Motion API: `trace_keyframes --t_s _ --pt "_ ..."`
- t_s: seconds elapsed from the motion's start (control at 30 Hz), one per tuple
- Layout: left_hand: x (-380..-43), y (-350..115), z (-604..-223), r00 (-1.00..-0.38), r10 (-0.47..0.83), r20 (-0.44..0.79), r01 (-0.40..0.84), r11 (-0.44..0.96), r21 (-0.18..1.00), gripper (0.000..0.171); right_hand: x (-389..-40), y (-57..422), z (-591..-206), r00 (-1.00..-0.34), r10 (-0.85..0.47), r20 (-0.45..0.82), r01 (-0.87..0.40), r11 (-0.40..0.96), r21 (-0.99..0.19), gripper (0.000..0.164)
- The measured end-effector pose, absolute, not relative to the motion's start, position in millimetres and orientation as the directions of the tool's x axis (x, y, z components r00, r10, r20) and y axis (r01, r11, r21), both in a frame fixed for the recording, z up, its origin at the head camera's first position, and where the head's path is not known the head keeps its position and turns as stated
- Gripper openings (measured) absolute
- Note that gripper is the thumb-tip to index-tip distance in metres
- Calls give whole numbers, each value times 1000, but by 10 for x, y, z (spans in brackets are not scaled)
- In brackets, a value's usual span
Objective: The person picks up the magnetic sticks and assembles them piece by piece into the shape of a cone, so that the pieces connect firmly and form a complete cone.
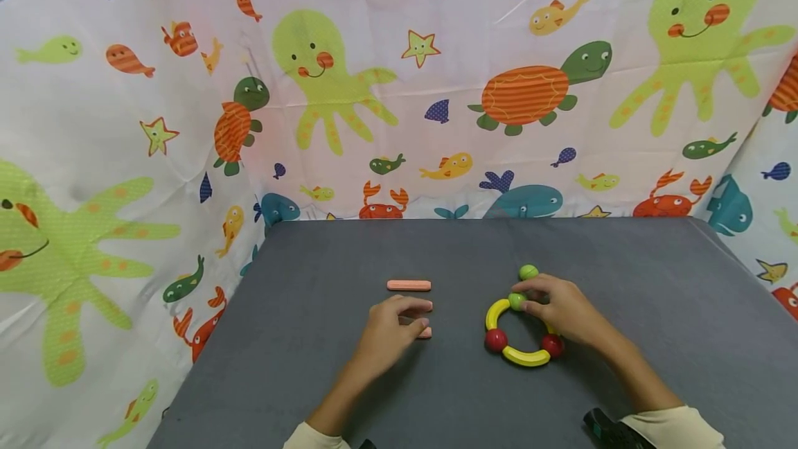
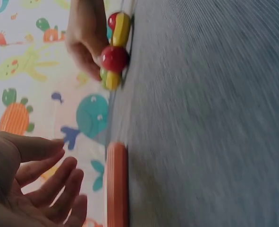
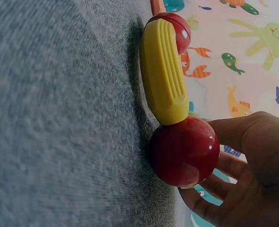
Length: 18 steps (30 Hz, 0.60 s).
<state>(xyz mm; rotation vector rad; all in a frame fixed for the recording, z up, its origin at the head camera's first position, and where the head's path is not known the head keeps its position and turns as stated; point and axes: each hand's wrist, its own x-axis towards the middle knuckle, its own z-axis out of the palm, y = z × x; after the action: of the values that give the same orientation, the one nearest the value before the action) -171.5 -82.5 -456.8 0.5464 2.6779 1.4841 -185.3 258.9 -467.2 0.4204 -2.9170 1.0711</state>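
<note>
A ring of curved yellow bars, red balls and a green ball lies on the grey table. My right hand pinches the green ball at the ring's far side between thumb and fingers. In the right wrist view, a red ball and yellow bar stand in front of those fingertips. My left hand, fingers loosely bent and holding nothing, is over the salmon-coloured bars and partly hides two of them. Another salmon bar lies just beyond it.
A second green ball lies on the table just beyond the right hand. A white cloth printed with sea animals hangs behind the table and along its sides.
</note>
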Motion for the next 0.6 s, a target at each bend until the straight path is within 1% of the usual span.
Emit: trace_keyframes --t_s 0.1,0.2,0.27,0.43,0.6 --pt "-1717 -940 -4589 -955 265 129 257 530 808 27 -1853 2597 -4669 -965 -247 90 -247 732 -635 25" --pt "-1723 -1035 -4624 -964 243 110 236 588 773 31 -1839 2614 -4663 -966 -242 86 -240 733 -637 25" --pt "-1727 -1088 -4645 -961 256 106 245 608 755 32 -1822 2628 -4657 -969 -235 79 -230 730 -644 25" --pt "-1718 -1185 -4666 -944 313 107 291 635 716 27 -1755 2671 -4657 -975 -211 65 -200 723 -661 25" --pt "-1714 -1207 -4664 -940 336 65 278 640 716 27 -1674 2716 -4662 -979 -194 65 -188 718 -670 29"
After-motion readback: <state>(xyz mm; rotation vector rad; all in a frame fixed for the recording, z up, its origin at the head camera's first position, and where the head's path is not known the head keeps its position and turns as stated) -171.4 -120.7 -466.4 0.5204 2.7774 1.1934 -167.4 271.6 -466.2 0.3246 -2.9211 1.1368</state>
